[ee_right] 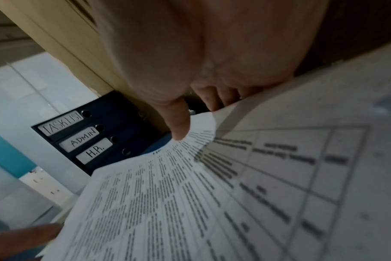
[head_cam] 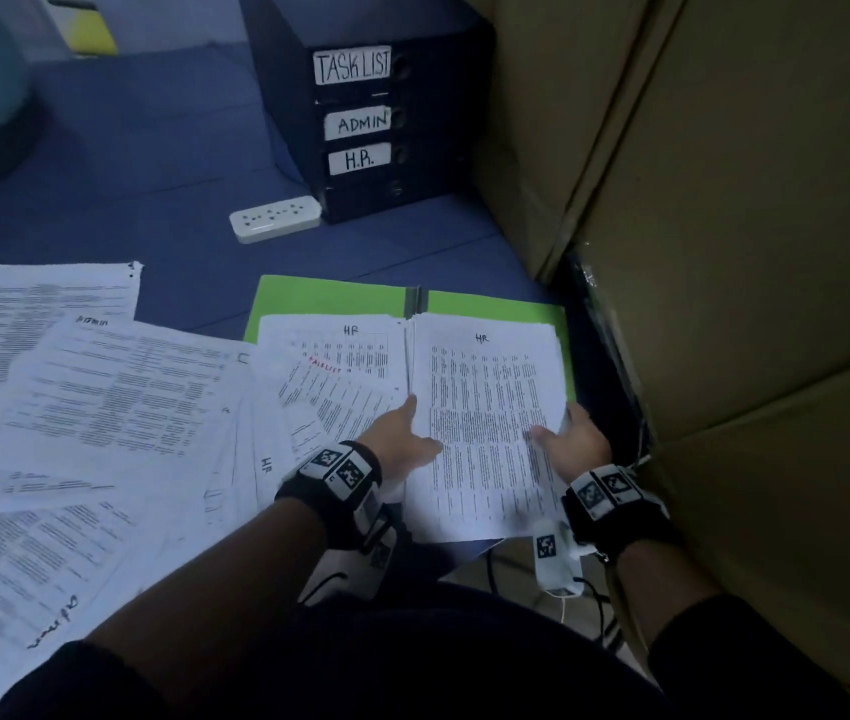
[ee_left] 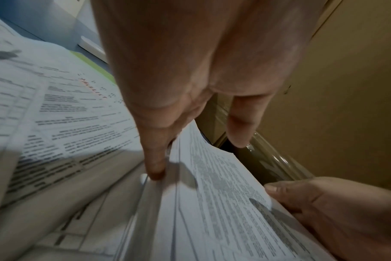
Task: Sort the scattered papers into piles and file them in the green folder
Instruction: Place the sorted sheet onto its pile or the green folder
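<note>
The green folder [head_cam: 329, 298] [ee_left: 94, 65] lies open on the blue surface. A thick stack of printed sheets marked HR [head_cam: 485, 407] [ee_left: 223, 203] [ee_right: 167, 203] rests over its right half, its near end sticking out toward me. My left hand [head_cam: 402, 433] [ee_left: 190, 70] lays straight fingers [ee_left: 155, 166] against the stack's left edge, thumb over the top sheet. My right hand [head_cam: 579, 444] [ee_right: 190, 61] [ee_left: 346, 211] grips the right edge, thumb on top, fingers curled beneath. Another HR sheet [head_cam: 350, 350] and a red-lettered sheet [head_cam: 329, 392] lie on the left half. Scattered papers [head_cam: 101, 407] cover the left.
A black drawer box labelled TASK LIST, ADMIN, H.R. [head_cam: 360, 122] [ee_right: 89, 141] stands behind the folder, a white power strip [head_cam: 275, 218] beside it. Large cardboard boxes [head_cam: 724, 252] wall off the right side. A white device with a cable [head_cam: 555, 563] lies by my right wrist.
</note>
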`<state>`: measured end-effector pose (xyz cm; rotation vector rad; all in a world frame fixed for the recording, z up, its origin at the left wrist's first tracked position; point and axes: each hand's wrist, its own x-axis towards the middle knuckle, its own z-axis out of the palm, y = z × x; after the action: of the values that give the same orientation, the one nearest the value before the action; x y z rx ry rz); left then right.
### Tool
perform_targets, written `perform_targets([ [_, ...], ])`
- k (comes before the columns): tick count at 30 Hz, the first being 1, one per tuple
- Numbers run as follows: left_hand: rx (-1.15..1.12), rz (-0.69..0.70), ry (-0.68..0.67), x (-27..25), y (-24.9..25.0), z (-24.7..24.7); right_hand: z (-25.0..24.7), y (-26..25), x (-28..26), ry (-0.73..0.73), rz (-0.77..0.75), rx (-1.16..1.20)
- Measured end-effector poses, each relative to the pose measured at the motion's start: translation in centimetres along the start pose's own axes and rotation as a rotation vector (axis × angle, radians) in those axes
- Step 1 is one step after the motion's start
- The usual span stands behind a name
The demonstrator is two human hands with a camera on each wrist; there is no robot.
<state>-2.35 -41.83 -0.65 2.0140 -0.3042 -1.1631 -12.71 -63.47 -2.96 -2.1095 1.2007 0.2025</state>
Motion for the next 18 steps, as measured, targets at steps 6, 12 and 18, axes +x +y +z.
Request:
perform_targets([
  [6,-0.249,0.022,0.183,-2.5,-2.6,-4.0,0.4,-3.7,-1.8,0.160,-0.208,0.039],
  [12,-0.403,-0.006,0.555,-7.9,-9.7,-11.1,5.4,-11.9,-5.4,-0.063,-0.503,-0.007],
  [18,-0.466,-0.105,0.741,-13.9,-17.4,-17.1,14.0,-19.7,-11.5,-0.322,-0.723,-0.191],
])
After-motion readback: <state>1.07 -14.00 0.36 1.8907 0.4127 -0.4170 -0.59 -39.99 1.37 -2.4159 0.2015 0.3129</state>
